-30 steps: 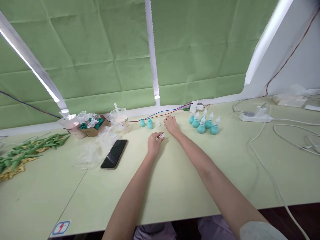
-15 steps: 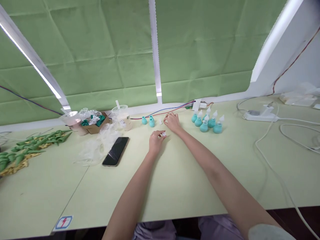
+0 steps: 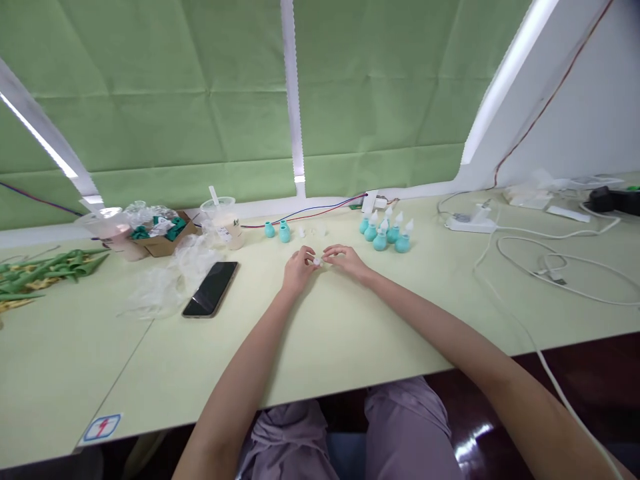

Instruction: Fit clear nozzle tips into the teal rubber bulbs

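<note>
My left hand (image 3: 299,268) pinches a small white plastic piece (image 3: 317,261) between thumb and fingers, just above the table. My right hand (image 3: 349,261) is close beside it on the right, its fingertips drawn together at the same piece. Whatever the right fingertips hold is too small to make out. Behind my hands lie a few small whitish pieces (image 3: 301,232). To their left stand small teal pots (image 3: 285,232) with open tops. On the right is a cluster of several teal pots (image 3: 402,244), each topped with a white flame-shaped tip (image 3: 410,227).
A black phone (image 3: 211,289) lies left of my hands, beside crumpled clear plastic bags (image 3: 160,283). Behind are a cup with a straw (image 3: 227,227) and a cardboard box (image 3: 167,245) of scraps. A power strip (image 3: 471,224) with white cables (image 3: 520,293) is at the right.
My right hand has come back from the whitish pieces behind and joined my left hand, which still holds the white piece. The view has swung to the right.
</note>
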Tool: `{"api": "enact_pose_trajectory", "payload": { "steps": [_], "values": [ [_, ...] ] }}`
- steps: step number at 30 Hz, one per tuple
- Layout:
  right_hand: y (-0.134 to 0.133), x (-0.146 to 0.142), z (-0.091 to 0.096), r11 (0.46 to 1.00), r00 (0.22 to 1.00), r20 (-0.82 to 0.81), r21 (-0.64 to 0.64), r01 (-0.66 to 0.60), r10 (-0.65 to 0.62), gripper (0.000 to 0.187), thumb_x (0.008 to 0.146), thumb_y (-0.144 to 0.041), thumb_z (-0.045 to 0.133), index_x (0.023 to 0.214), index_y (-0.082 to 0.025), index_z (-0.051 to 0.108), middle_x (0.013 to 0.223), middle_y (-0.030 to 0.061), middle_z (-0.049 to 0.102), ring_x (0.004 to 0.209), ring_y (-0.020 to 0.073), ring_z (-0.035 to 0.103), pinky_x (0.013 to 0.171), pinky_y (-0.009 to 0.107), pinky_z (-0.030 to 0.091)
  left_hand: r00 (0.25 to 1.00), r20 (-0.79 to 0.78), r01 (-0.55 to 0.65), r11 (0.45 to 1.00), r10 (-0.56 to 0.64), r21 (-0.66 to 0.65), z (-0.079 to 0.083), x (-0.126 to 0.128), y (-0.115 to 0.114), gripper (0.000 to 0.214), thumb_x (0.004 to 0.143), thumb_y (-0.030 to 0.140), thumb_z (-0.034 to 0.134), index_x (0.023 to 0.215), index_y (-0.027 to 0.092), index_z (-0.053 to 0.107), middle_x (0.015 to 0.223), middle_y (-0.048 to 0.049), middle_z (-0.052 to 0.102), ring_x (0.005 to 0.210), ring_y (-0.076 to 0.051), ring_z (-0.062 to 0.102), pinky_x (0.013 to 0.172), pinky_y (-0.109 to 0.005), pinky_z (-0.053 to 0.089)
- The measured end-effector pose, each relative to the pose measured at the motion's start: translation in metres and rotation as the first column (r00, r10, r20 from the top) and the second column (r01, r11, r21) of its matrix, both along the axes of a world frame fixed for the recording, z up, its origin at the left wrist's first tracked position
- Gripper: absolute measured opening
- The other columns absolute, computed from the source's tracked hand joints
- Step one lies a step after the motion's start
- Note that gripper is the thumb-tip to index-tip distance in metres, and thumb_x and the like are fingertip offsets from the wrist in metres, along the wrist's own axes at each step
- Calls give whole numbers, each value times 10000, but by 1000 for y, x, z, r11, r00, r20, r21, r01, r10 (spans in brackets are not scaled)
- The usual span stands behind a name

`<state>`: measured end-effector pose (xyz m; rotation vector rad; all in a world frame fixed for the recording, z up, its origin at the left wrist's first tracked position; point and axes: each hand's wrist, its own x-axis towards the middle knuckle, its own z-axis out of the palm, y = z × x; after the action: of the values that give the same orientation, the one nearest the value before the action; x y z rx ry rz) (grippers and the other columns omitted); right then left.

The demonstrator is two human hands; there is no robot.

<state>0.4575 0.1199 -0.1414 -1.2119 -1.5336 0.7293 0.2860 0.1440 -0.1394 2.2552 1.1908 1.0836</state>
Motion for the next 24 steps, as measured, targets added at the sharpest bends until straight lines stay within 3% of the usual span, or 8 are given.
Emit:
{"api": "enact_pose_trajectory", "payload": {
  "steps": [4, 8, 10, 11, 12, 14, 21, 24],
  "values": [
    [-5, -3, -12, 998, 996, 65, -14, 58, -57, 119, 692, -319, 660, 734, -210, 690, 958, 36, 650, 915, 184, 570, 829, 307, 397, 996, -86, 34, 999, -31, 30, -1, 2, -7, 240, 662, 176, 698, 828, 233, 535, 796, 16, 629, 784, -147, 549, 673, -254, 403],
    [-15, 11, 0, 993, 977, 177, 17, 119, -120, 167, 731, -336, 615, 807, -208, 693, 916, 37, 664, 785, 164, 557, 725, 283, 405, 991, -134, 23, 1000, -20, 19, -3, 2, -8, 193, 669, 171, 689, 798, 235, 560, 807, -1, 623, 794, -159, 552, 680, -263, 405],
    [-24, 25, 17, 1000, 962, 274, -22, 18, -11, 223, 708, -370, 639, 852, -210, 698, 892, 31, 664, 705, 145, 537, 664, 265, 392, 990, -141, 10, 1000, -6, 28, -4, 1, -5, 187, 670, 169, 690, 795, 235, 567, 807, -3, 621, 797, -162, 547, 683, -264, 404],
    [-29, 33, 25, 988, 935, 324, -108, -113, 142, 258, 681, -387, 665, 871, -215, 702, 859, 22, 663, 672, 137, 530, 632, 254, 384, 990, -143, 6, 1000, -2, 29, -6, 1, -4, 183, 671, 169, 689, 793, 237, 570, 803, -2, 620, 792, -161, 544, 683, -265, 403],
    [-34, 39, 32, 954, 893, 351, -202, -222, 282, 288, 652, -391, 689, 881, -218, 705, 816, 14, 660, 646, 131, 526, 605, 245, 375, 989, -146, 4, 1000, 0, 28, -7, 0, -2, 179, 672, 170, 689, 791, 238, 574, 797, 0, 618, 788, -160, 542, 683, -265, 402],
    [-40, 50, 41, 904, 829, 383, -300, -305, 407, 321, 600, -375, 730, 882, -222, 709, 758, 3, 655, 617, 125, 525, 575, 235, 359, 988, -152, 2, 1000, 1, 22, -9, -1, 2, 173, 670, 177, 690, 790, 240, 582, 786, 2, 613, 786, -160, 541, 676, -264, 400],
    [-34, 54, 24, 896, 791, 450, -353, -269, 415, 158, 597, -290, 726, 737, -217, 711, 720, -4, 675, 644, 143, 567, 573, 234, 370, 989, -142, 36, 999, -34, 13, -9, 0, 1, 139, 692, 185, 659, 808, 239, 606, 801, 2, 616, 785, -143, 556, 712, -259, 411],
    [-32, 53, 18, 915, 834, 409, -315, -252, 371, 144, 626, -312, 708, 720, -203, 710, 683, 2, 671, 590, 135, 561, 563, 240, 391, 992, -111, 54, 999, -54, -5, -7, 1, -1, 134, 689, 188, 658, 805, 234, 611, 793, 9, 630, 759, -134, 559, 696, -253, 413]
  ]
}}
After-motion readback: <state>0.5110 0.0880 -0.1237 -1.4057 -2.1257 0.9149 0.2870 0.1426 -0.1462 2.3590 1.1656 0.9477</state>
